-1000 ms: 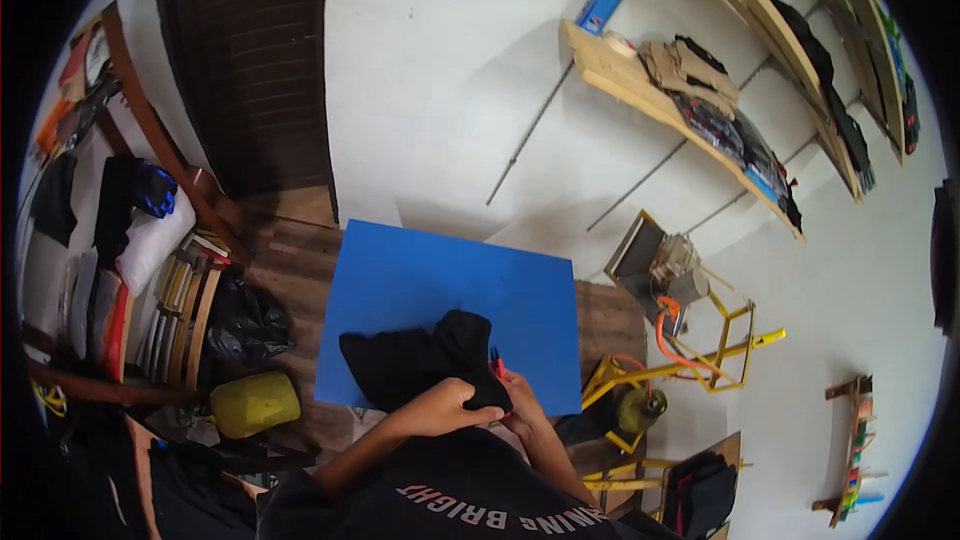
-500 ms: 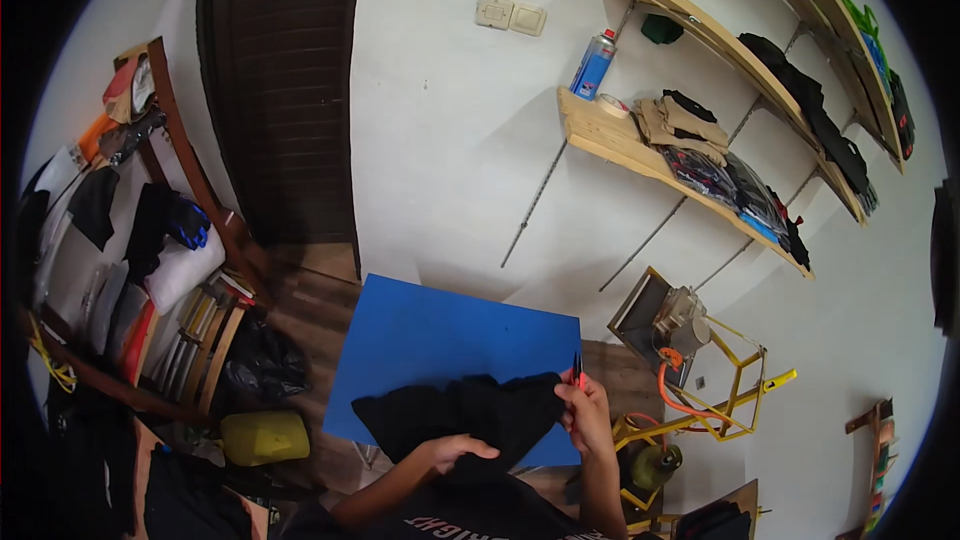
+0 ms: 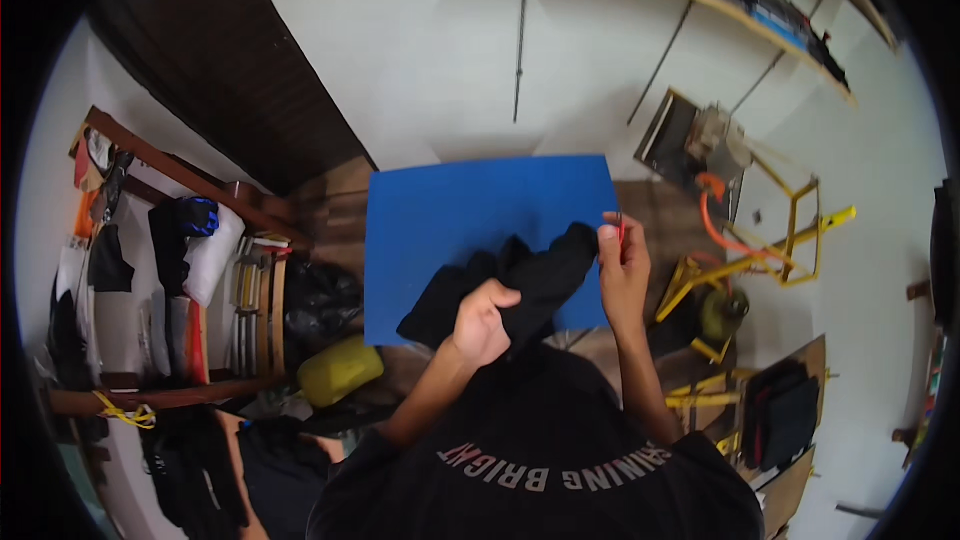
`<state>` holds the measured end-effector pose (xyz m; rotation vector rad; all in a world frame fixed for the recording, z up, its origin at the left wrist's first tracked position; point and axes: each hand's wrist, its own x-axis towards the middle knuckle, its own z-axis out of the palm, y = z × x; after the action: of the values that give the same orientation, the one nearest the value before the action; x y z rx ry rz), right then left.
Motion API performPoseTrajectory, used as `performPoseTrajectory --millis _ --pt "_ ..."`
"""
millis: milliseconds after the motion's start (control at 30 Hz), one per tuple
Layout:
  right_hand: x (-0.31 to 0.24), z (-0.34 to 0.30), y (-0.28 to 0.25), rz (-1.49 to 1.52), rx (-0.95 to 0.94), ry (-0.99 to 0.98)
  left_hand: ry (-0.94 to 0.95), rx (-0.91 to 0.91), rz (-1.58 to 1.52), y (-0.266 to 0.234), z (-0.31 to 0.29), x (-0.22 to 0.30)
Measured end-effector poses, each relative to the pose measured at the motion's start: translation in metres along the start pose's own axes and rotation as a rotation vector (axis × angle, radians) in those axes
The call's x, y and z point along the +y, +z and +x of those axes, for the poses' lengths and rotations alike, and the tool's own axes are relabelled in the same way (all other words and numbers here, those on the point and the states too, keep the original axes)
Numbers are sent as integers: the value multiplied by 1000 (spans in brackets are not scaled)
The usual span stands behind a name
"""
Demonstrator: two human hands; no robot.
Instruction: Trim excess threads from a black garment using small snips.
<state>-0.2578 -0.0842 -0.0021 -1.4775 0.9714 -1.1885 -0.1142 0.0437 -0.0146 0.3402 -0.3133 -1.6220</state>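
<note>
Gripping black cloth (image 3: 520,285) over blue mat (image 3: 450,220), both hands closed

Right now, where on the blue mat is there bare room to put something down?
The blue mat is bare along its far edge and left side, beyond the black garment. The near right part is crowded by the garment, left hand and right hand.

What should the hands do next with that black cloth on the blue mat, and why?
Probably lay the black cloth down flat on the blue mat. The left hand grips it bunched in the middle and the right hand pinches one end beside a thin red thing, so the cloth looks crumpled and partly lifted off the mat.
</note>
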Motion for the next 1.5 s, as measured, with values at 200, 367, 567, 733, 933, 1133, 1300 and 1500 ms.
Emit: performPoseTrajectory --millis 200,367,567,733,933,1133,1300,1500 --pt "-34 -60 -23 -306 -249 -250 77 -89 -217 20 1 -19" --pt "-29 -83 -36 -284 -305 -310 81 -53 -175 16 -12 -45" --pt "-22 -94 -51 -365 -301 -393 132 -14 -113 26 -27 -66" --pt "-26 -93 -49 -335 -279 -404 145 22 2 32 -32 -64" --pt "-29 -90 -55 -339 -264 -344 187 65 60 46 -44 -69" --pt "-26 -98 -60 -375 -253 -364 159 81 48 48 -42 -71" --pt "-17 -96 -64 -386 -211 -376 205 151 117 49 -36 -73" --pt "-19 -89 -58 -338 -198 -316 258 136 66 41 -41 -70"
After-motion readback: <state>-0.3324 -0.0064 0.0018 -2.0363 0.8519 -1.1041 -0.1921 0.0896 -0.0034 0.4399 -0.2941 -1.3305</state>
